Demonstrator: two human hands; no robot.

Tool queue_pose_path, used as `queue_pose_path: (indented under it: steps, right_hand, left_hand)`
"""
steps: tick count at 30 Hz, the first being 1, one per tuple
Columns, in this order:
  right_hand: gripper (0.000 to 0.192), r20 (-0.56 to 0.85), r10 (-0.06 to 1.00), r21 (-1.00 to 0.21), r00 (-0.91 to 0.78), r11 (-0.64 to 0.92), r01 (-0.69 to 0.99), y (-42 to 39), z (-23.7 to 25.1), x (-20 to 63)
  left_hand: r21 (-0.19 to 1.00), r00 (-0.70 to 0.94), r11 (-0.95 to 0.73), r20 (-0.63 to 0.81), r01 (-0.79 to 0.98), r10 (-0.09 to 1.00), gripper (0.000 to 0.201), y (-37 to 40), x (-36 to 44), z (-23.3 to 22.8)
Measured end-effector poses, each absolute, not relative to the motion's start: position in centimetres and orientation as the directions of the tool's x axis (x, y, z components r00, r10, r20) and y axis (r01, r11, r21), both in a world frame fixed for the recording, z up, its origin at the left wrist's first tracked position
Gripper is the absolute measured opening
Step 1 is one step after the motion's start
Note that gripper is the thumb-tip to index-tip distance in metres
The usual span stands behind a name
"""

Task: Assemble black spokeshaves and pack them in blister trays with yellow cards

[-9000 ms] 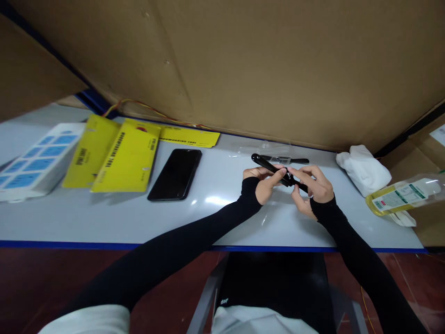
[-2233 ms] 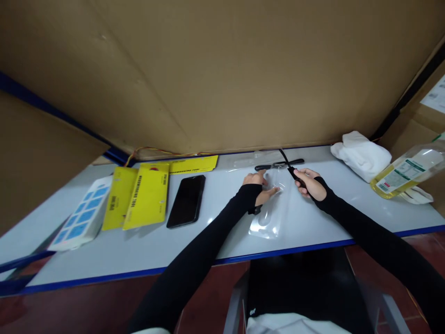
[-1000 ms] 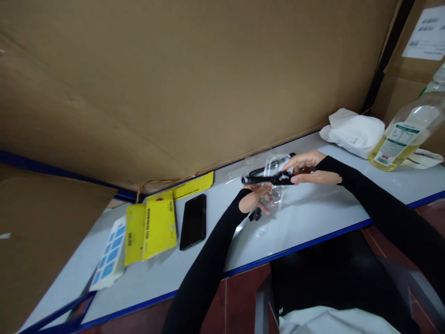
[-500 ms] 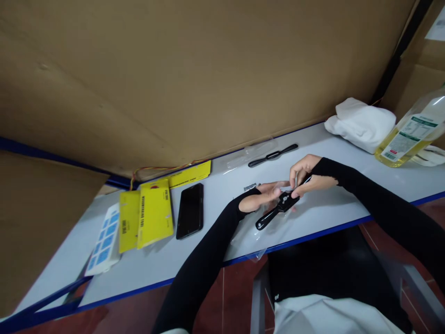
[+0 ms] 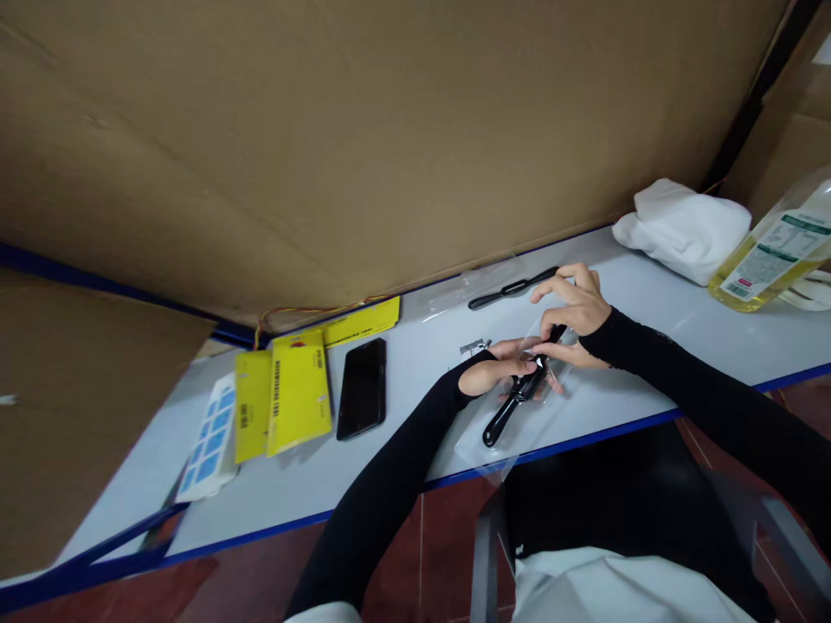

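My left hand is closed round the middle of a black spokeshave, its thumb on top. One glossy handle slants down toward the table's front edge; the other end reaches under my right hand. Clear plastic film lies beneath and around the tool. My right hand pinches with thumb and index finger at the tool's upper part, the other fingers raised; what exactly is in the pinch is hard to make out. Behind them a second black spokeshave body lies on the table. Small metal parts rest by my left wrist.
Yellow printed packets and a yellow card lie left, beside a black phone. A blue-and-white label sheet is farther left. A white cloth bundle and a bottle of yellow liquid stand right. Cardboard walls the back.
The spokeshave has turned in my left hand, so its flat holed face no longer shows. My right hand has lifted slightly and its outer fingers have spread.
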State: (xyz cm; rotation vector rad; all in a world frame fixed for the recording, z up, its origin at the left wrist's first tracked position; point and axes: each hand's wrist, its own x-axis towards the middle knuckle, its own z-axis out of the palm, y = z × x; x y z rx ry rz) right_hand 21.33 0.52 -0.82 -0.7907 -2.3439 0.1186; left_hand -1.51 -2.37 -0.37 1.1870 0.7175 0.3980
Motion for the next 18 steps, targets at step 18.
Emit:
queue_pose_path:
  steps: [18]
  right_hand:
    - [0.038,0.341,0.862,-0.767,-0.376,0.486,0.419,1.7,-1.7,21.3]
  left_hand:
    - [0.937,0.696,0.34,-0.297,0.08,0.654,0.078,-1.7,-2.1,-1.7]
